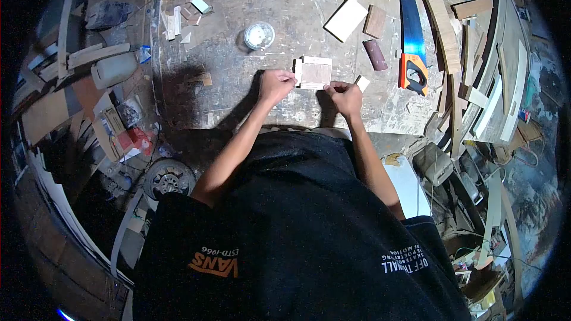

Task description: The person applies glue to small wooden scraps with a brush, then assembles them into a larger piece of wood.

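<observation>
A small square wooden piece (316, 74) with pale strips along its edges lies on the worn workbench (208, 101). My left hand (277, 85) is at its left side, fingers pinched at the left strip. At the lower right corner is my right hand (345, 97), its thumb and fingers pressed together on the piece's edge. A small pale block (362, 83) lies just beyond the right fingers. Above and to the left stands a round container (259, 35) with white contents.
A handsaw (413, 41) with an orange handle lies at the right, beside long wooden strips (437, 18). Nearer are a pale board (345, 19), a brown block (375, 21) and a dark red roll (375, 54). Wood scraps (173, 23) lie at the upper left.
</observation>
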A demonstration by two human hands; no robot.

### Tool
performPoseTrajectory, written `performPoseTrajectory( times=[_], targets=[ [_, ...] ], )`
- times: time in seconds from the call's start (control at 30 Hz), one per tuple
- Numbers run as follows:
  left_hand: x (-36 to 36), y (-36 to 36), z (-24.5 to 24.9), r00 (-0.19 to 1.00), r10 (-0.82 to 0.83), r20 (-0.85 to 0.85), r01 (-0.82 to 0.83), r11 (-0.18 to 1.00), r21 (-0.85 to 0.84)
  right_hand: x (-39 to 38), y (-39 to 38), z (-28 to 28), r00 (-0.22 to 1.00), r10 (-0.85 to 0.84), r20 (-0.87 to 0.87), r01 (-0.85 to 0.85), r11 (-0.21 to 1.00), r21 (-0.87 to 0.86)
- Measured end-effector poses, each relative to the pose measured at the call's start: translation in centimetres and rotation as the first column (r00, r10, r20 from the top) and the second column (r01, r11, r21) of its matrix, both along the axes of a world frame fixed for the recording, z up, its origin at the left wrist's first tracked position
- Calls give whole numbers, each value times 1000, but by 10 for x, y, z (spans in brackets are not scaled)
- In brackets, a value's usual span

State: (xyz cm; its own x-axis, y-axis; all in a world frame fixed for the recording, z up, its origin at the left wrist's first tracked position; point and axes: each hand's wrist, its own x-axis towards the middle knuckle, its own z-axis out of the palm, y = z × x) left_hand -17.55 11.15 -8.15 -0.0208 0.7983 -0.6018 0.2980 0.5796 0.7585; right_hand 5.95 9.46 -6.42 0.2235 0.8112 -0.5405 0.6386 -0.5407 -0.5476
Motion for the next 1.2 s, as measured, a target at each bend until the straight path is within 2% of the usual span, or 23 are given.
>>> performPoseTrajectory(
  times=[0.17, 0.3, 0.4, 0.5, 0.8, 1.0, 1.1, 1.2],
  targets=[
    [0, 0, 6, 998, -50, -32, 52, 997, 64, -1, 1, 5, 1000, -8, -25, 7, 1000, -10],
    [5, 2, 22, 989, -73, -127, 81, 995, 64, 0, 0, 3, 999, -3, -49, 3, 1000, 6],
    [7, -2, 14, 992, -48, -117, 63, 990, 128, 0, -1, 3, 999, 0, -40, 0, 1000, -1],
    [9, -2, 14, 983, -47, -177, 68, 992, 111, -2, 1, 10, 1000, -2, -25, 2, 1000, -24],
    [8, -1, 15, 983, -86, -161, 102, 990, 93, -1, 2, 8, 1000, 11, 9, -11, 1000, -3],
    [13, -1, 25, 989, -37, -141, 51, 994, 96, -2, 2, 4, 1000, 10, 25, -10, 1000, -23],
    [22, -3, 34, 953, -64, -297, 113, 982, 151, -2, 2, 6, 1000, 19, 19, -18, 1000, -14],
    [28, -2, 37, 929, -78, -363, 129, 984, 120, -3, 4, 12, 999, 29, 32, -28, 999, -40]
  ],
)
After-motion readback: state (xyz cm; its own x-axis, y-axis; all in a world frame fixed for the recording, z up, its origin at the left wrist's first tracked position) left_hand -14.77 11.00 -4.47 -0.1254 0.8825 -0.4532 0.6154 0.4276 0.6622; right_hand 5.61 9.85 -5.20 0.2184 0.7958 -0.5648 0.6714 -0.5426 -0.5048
